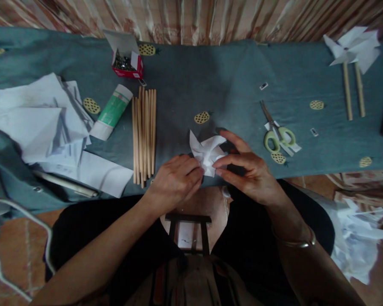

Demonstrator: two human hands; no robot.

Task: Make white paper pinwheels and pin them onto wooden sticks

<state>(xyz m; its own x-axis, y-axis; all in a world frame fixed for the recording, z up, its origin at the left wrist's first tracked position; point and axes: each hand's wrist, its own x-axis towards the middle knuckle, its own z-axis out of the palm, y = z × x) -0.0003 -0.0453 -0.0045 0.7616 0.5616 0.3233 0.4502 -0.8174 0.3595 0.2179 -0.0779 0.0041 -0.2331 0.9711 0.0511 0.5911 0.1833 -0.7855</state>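
A white paper pinwheel (207, 152) with curved blades is held between my two hands over the table's near edge. My left hand (178, 180) is closed, its fingers pinching the pinwheel's left side near the middle. From the right, my right hand (247, 170) grips the paper between thumb and fingers, with the index finger arched over a blade. Left of my hands lies a bundle of thin wooden sticks (144, 136). To the right are scissors (277, 134) with light green handles, resting on paper scraps. Whether a pin is in the pinwheel's centre I cannot tell.
A red box (127, 68) of small metal pins stands open at the back left. Nearby lies a green-and-white tube (111, 112). White paper sheets (38, 123) pile up at the left. Finished pinwheels (354, 46) on sticks lie far right. A white cable (22, 208) loops at lower left.
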